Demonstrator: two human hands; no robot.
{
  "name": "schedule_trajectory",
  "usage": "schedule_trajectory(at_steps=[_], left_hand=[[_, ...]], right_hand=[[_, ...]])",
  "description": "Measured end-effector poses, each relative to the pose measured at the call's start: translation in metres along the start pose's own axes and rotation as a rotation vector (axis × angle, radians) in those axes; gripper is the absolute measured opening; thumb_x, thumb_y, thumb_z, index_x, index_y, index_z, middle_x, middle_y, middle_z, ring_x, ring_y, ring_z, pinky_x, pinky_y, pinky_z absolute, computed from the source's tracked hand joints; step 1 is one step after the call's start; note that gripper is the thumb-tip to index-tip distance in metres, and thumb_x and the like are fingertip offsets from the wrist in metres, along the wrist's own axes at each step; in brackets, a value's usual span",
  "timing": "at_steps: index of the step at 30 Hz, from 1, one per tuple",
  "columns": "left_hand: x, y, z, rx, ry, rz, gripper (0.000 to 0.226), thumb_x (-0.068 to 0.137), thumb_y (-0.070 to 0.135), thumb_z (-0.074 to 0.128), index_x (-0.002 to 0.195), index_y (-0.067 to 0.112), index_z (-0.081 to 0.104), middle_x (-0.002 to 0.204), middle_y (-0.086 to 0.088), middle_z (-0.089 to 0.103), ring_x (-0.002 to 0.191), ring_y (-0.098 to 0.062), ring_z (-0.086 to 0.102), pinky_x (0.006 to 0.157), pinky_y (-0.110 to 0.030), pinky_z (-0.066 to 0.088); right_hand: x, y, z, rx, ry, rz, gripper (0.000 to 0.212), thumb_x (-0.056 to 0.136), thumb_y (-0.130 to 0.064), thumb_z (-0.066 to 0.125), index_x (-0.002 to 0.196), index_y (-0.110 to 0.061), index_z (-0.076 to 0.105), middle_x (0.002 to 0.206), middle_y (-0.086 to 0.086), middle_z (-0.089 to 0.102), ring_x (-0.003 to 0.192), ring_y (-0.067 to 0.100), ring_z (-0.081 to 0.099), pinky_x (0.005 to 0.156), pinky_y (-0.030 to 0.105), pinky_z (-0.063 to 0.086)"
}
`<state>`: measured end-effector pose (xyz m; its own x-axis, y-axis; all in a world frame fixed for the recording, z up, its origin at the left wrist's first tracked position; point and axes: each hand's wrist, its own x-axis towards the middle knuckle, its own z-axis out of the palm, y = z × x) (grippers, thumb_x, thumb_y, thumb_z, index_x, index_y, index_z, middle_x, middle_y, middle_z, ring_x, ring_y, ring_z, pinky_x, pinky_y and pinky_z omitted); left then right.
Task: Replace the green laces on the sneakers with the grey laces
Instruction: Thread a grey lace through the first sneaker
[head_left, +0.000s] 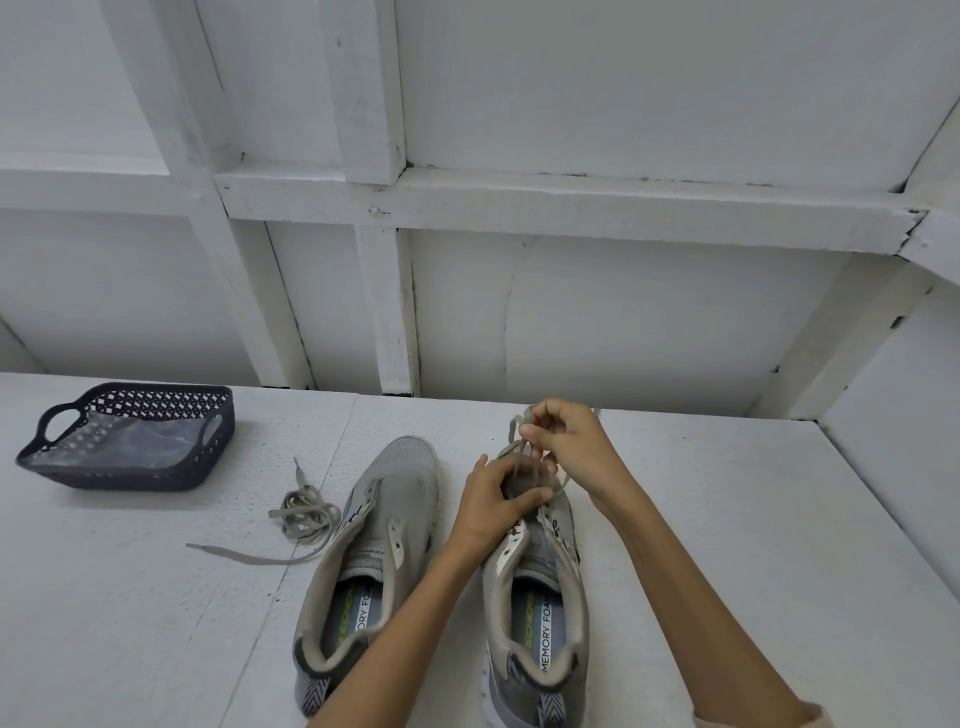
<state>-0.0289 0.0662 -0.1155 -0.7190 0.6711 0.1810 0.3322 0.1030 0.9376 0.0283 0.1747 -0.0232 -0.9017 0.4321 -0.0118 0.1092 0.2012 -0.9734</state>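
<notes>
On the right-hand sneaker (545, 571), our left grip (496, 501) curls round its forepart, steadying it; beyond, above its toe, our right grip (569, 441) pinches the grey lace (512, 428). We should pull it through flat, even and snug.

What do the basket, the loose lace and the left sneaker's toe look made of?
Basket: dark moulded plastic, matte, judging by its perforated lattice walls. Loose lace: flat woven fabric, grey, lying limp in coils. Left sneaker toe: grey mesh textile, apparently; fine dotted texture shows.
</notes>
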Motion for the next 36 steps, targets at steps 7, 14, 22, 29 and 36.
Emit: schedule_trajectory(at_steps=[7,14,22,29,36], left_hand=[[-0.002,-0.006,0.001,-0.186,0.069,-0.064,0.046,0.071,0.024,0.08,0.113,0.019,0.062,0.11,0.001,0.071,0.109,-0.017,0.065,0.096,-0.052,0.05],[0.0,-0.009,0.003,-0.222,0.104,-0.062,0.057,0.07,0.012,0.077,0.12,0.027,0.054,0.113,0.004,0.067,0.115,-0.012,0.06,0.099,-0.031,0.048],[-0.002,-0.009,0.002,-0.31,0.139,-0.017,0.07,0.069,-0.008,0.06,0.129,0.023,0.043,0.119,-0.006,0.054,0.115,-0.012,0.058,0.091,-0.019,0.046],[-0.003,-0.011,0.002,-0.225,0.125,0.034,0.067,0.066,-0.004,0.059,0.125,0.027,0.049,0.121,-0.001,0.054,0.116,-0.005,0.051,0.103,-0.026,0.041],[0.004,-0.001,0.003,0.036,-0.033,0.112,0.058,0.067,-0.007,0.05,0.111,0.03,0.058,0.101,0.027,0.068,0.11,0.004,0.059,0.121,-0.035,-0.006]], right_hand=[[-0.002,-0.002,-0.003,0.028,0.004,-0.032,0.017,0.092,0.0,0.058,0.079,-0.011,0.061,0.068,-0.001,0.059,0.055,0.011,0.05,0.046,0.014,0.039],[-0.003,0.006,0.0,0.272,0.038,0.044,0.014,0.095,0.0,0.054,0.084,-0.005,0.059,0.067,0.006,0.051,0.048,0.008,0.043,0.04,0.013,0.032],[0.001,0.015,-0.01,0.227,0.022,0.094,0.015,0.098,-0.003,0.049,0.085,-0.008,0.052,0.07,0.005,0.045,0.041,0.005,0.036,0.04,0.017,0.022],[0.004,0.006,-0.032,0.273,0.075,0.07,0.011,0.099,-0.005,0.05,0.089,-0.009,0.053,0.075,0.004,0.05,0.041,0.005,0.036,0.04,0.016,0.025],[0.005,-0.014,-0.028,0.109,-0.022,-0.048,0.014,0.091,-0.001,0.061,0.081,-0.01,0.058,0.069,-0.004,0.061,0.06,0.007,0.051,0.051,0.017,0.036]])
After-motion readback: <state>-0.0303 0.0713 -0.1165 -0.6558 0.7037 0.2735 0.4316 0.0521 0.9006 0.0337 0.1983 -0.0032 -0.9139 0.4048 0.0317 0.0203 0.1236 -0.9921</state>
